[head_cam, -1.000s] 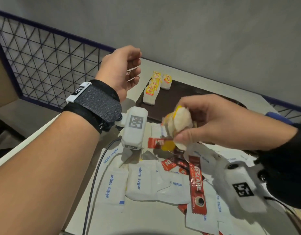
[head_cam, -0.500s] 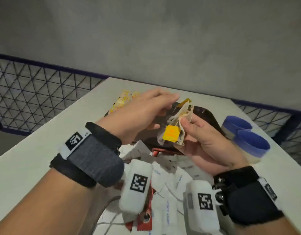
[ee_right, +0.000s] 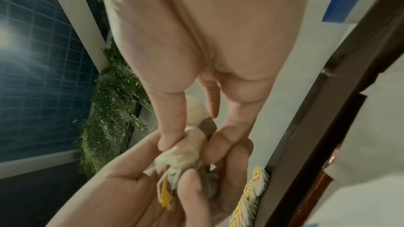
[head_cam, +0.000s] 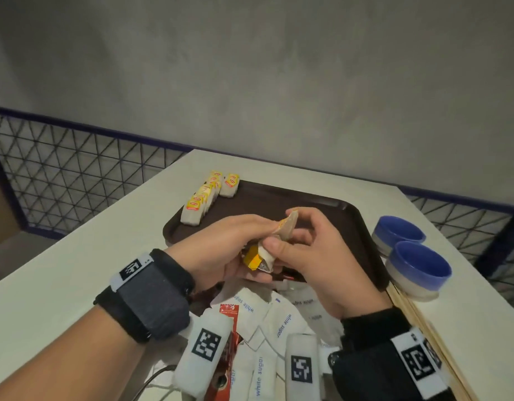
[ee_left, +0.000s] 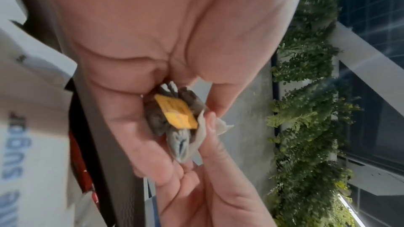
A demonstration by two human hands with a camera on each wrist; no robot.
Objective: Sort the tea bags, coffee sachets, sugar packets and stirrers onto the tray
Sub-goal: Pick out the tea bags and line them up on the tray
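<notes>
Bare forearms. The left wrist (head_cam: 151, 296) wears a grey fabric band over a black strap, with a white tag at 11 o'clock. The right wrist (head_cam: 394, 360) wears a black band with a white tag. White marker-printed camera pods (head_cam: 203, 351) hang under both wrists.

Two blue-rimmed bowls (head_cam: 409, 250) sit on the white table (head_cam: 62, 273) before a wire-mesh fence (head_cam: 76, 169)

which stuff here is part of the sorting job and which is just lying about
Part of the job:
tea bags in hand
left hand
right hand
tea bag row
tray
sugar packets
coffee sachet
stirrers

Just lying about:
two blue bowls
wire fence
</notes>
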